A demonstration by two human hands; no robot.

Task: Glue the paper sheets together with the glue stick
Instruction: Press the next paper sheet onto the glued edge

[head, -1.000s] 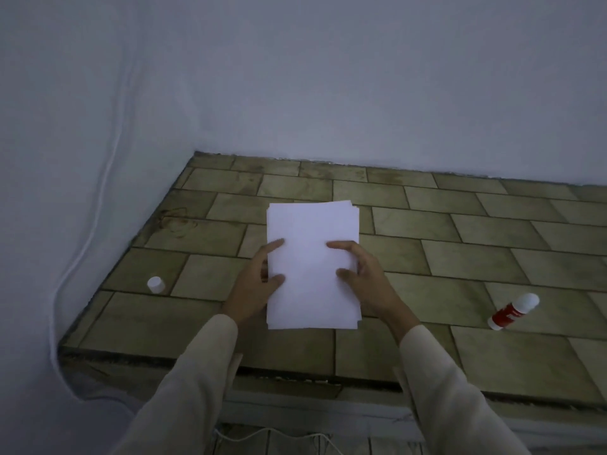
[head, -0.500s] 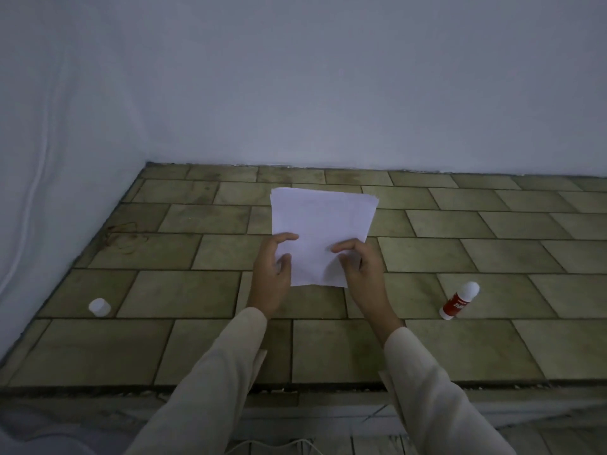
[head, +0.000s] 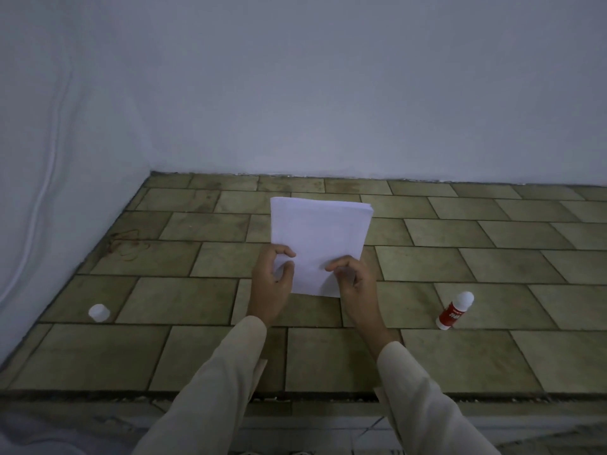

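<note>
A stack of white paper sheets (head: 320,231) is held tilted over the tiled counter (head: 460,267), its far end pointing toward the wall. My left hand (head: 271,284) pinches the near left corner and my right hand (head: 356,284) pinches the near right corner, thumbs on top. A red glue stick (head: 455,311) with a white tip lies on the counter to the right of my right hand, apart from it. Its small white cap (head: 98,312) sits on the tiles at the left.
White walls (head: 328,93) close the counter at the back and left. The front edge of the counter (head: 295,397) runs below my sleeves. A white cable (head: 39,205) hangs along the left wall. A dark scribble mark (head: 126,246) stains the left tiles.
The paper stack went from lying flat under both hands to being lifted and held by its near corners. The view shifted left and up, so the glue stick appears closer to centre.
</note>
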